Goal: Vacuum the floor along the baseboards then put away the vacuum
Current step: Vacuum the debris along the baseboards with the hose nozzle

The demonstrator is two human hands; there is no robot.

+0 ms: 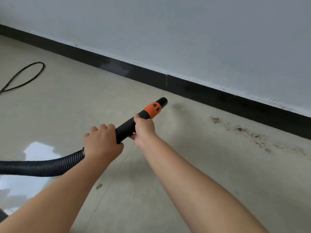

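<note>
Both hands are wrapped around the black vacuum wand [126,127] as I watch through the head camera: the left hand [101,142] grips its rear end, fingers curled over the top right where the ribbed black hose [50,165] joins it, and the right hand [144,128] holds it further forward, thumb on top and fingers curled underneath, just behind the orange collar [153,109]. From that collar a short black nozzle tip [162,101] points up and away toward the black baseboard [218,96], ending near it but not touching it; a faint shadow lies on the floor just right of the tip, and I cannot tell whether the tip itself meets the floor. The hose bends away from the left hand and runs off the left edge of the view. The beige floor [185,165] carries a scatter of brown debris [252,135] to the right of the nozzle, strung out close along the baseboard and well apart from the tip. One small dark speck [99,186] sits on the floor between my two forearms. A loop of thin black cord [25,74] lies on the floor at far left, near the baseboard. Pale glossy patches [40,150] show on the floor at lower left, around and below the hose. Above the baseboard rises a light grey-blue wall [202,39].
</note>
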